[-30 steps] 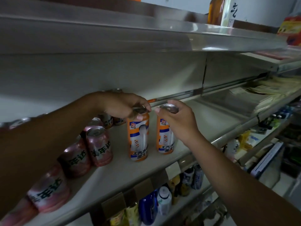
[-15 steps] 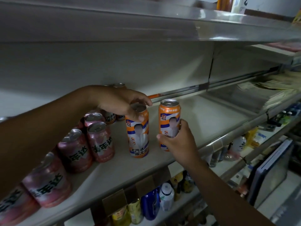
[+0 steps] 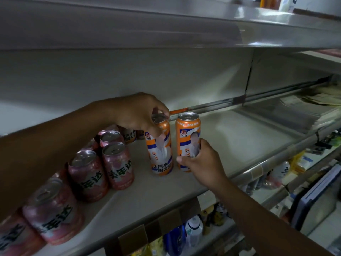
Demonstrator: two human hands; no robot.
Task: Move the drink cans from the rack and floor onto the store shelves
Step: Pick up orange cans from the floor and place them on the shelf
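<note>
Cans, two, tall and orange, stand upright on the middle shelf (image 3: 230, 145), just beside each other. Left hand (image 3: 136, 113) grips the left orange can (image 3: 162, 154) at the rim from above, fingers curled. Right hand (image 3: 201, 163) wraps the right orange can (image 3: 186, 137) low on its body. Judged full: fairly heavy, stiff-walled, smooth and slippery; tall form tips easily, so a mid-body hold looks safest. Pink cans (image 3: 118, 163) crowd the left side in rows. Upper shelf (image 3: 184, 28) overhangs, limiting lift. Stacked papers (image 3: 313, 111) lie well apart to the right.
</note>
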